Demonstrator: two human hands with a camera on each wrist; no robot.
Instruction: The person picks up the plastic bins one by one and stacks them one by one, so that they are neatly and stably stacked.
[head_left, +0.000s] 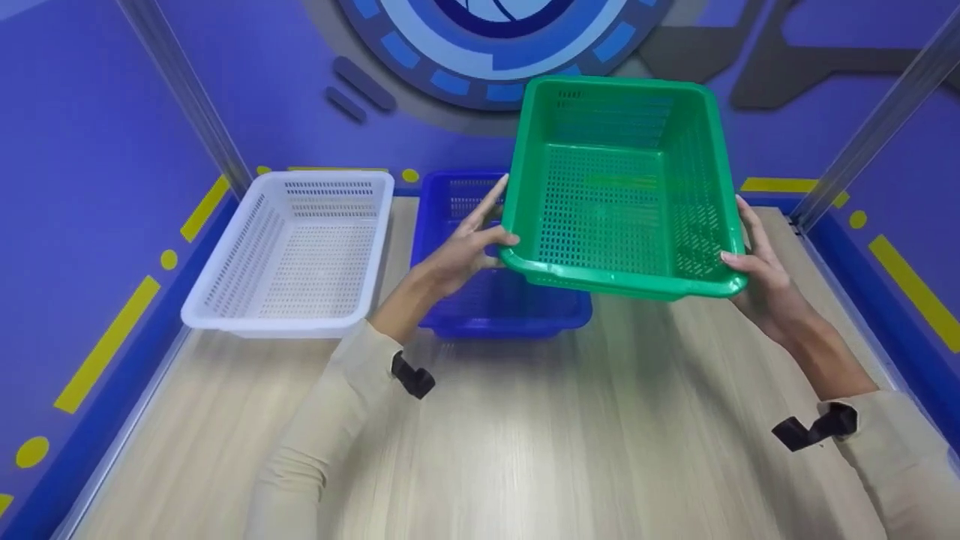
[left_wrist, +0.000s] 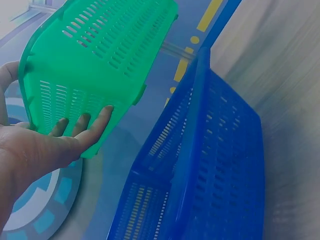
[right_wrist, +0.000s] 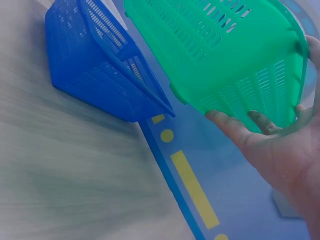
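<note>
Two hands carried the load from where I watched: my left hand [head_left: 461,251] and my right hand [head_left: 757,274] each kept a grip on a short end of the green basket [head_left: 622,187], thumb over the rim and fingers beneath, so it hung tilted above the desk [head_left: 525,435] instead of resting on it. Bare wood lay nearest me, with room to lower or swing the basket. Beyond, the blue basket [head_left: 480,300] sat partly under its left end, beside the white basket [head_left: 292,251], both near the back wall.
</note>
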